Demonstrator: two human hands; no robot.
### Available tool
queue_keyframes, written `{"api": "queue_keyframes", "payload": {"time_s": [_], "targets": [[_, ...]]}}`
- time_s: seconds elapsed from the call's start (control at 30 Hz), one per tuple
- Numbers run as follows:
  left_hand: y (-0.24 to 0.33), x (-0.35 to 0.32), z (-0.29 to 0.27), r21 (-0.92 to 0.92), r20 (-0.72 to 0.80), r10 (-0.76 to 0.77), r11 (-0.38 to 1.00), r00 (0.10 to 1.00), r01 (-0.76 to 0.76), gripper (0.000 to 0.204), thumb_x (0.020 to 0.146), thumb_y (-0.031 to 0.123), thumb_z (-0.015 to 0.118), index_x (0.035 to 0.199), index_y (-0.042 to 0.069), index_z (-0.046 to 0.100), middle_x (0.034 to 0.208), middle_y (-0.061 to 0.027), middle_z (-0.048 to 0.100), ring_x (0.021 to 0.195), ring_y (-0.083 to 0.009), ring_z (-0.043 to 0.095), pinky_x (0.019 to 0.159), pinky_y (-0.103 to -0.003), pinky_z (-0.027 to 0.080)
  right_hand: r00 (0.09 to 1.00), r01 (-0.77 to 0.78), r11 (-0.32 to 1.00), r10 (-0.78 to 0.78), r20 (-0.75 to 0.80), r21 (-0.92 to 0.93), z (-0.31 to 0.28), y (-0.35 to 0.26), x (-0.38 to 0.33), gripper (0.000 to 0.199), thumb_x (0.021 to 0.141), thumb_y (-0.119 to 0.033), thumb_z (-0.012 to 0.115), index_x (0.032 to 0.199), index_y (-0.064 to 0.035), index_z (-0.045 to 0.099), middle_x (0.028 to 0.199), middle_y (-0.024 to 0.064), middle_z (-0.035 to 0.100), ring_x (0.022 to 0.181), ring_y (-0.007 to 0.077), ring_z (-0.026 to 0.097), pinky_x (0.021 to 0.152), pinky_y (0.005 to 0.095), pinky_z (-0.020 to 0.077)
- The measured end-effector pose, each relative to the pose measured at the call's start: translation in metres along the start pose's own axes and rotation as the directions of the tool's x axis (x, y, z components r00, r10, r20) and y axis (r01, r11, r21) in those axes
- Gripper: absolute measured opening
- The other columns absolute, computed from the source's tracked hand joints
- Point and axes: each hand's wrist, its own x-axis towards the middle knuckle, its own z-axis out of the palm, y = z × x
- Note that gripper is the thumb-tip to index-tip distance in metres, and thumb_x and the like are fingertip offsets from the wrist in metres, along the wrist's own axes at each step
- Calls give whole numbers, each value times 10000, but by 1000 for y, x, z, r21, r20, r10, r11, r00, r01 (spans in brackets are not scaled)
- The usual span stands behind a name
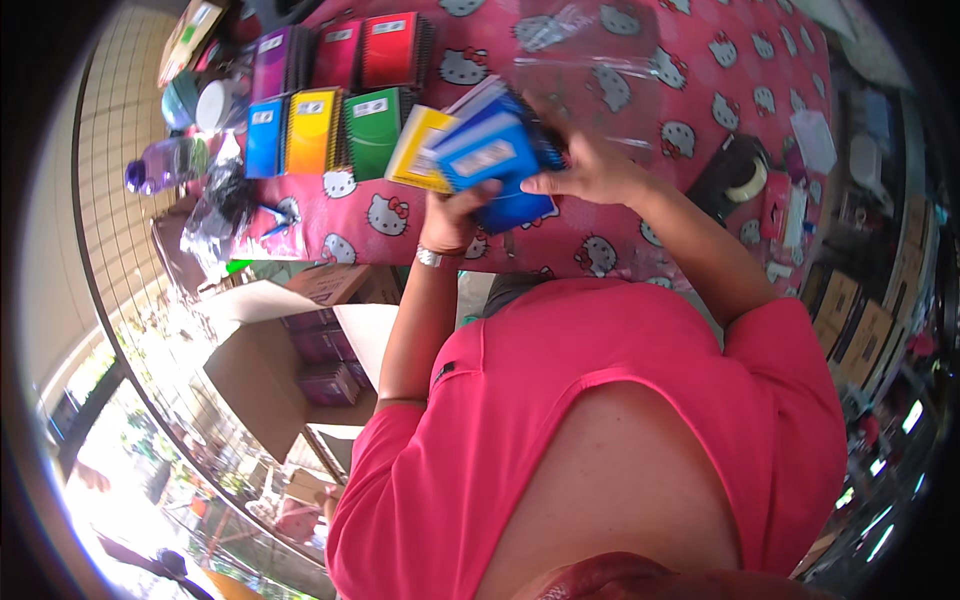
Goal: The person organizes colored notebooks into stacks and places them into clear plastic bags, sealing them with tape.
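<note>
Pink shirt cloth [600, 420] fills the lower middle of the head view, nearest the lens, with both bare forearms rising from it. Left hand [455, 215], a metal wristband [428, 257] below it, curls its fingers onto the lower edge of a fanned stack of small notebooks [490, 150], blue ones in front and a yellow one at the left. Right hand [585, 170] closes over the stack's right side, thumb on the blue cover; the stack is held just above the pink cat-print tablecloth [700, 70].

An open cardboard box [255, 375] stands below the table's edge, purple packs [325, 345] stacked inside. A row of spiral notebooks [315, 130] in blue, yellow and green lies on the cloth, with purple and red ones behind.

A clear plastic bag [570, 45] is hard to read against the print. The tape dispenser [735, 175] is partly cut off by the arm, and the goods at the right rim blur.
</note>
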Motion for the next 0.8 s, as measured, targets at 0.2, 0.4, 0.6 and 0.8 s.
{"api": "queue_keyframes", "payload": {"time_s": [0.2, 0.4, 0.6, 0.8], "targets": [[-74, 27, 7, 513, 407, -40, 837, 913, -192, 922, 578, -81, 749, 1359, 84, 289, 1321, -118, 450, 1203, -247, 476, 991, -348, 416, 968, 100, 946, -163, -188, -309, -6, 97, -59, 744, 643, -150, 794, 1269, -118, 394, 1190, 145, 509, 1146, 349, 505, 939, 416, 418], [-110, 32, -9, 655, 400, 88, 670, 912, -351, 984, 547, -51, 782, 1381, 63, 272, 1355, -122, 416, 1263, -241, 419, 1016, -354, 398, 908, 182, 940, -274, -317, -289, 3, 136, -79, 858, 629, -127, 795, 1364, -109, 354, 1288, 151, 452, 1224, 331, 450, 1022, 410, 376], [-110, 35, -1, 654, 399, -28, 709, 916, -263, 893, 619, -80, 738, 1372, 62, 279, 1355, -129, 421, 1236, -251, 447, 1036, -368, 372, 873, 251, 944, -317, -371, -215, 12, 128, -66, 755, 595, -103, 796, 1243, -88, 408, 1165, 141, 487, 1086, 315, 503, 940, 395, 421], [-138, 47, -14, 697, 417, 33, 630, 908, -343, 820, 612, -38, 752, 1302, 60, 320, 1266, -119, 465, 1179, -239, 480, 1001, -336, 399, 843, 261, 948, -316, -436, -184, 24, 159, -56, 752, 571, -116, 819, 1190, -97, 394, 1103, 130, 469, 1044, 324, 492, 900, 386, 430]]}}
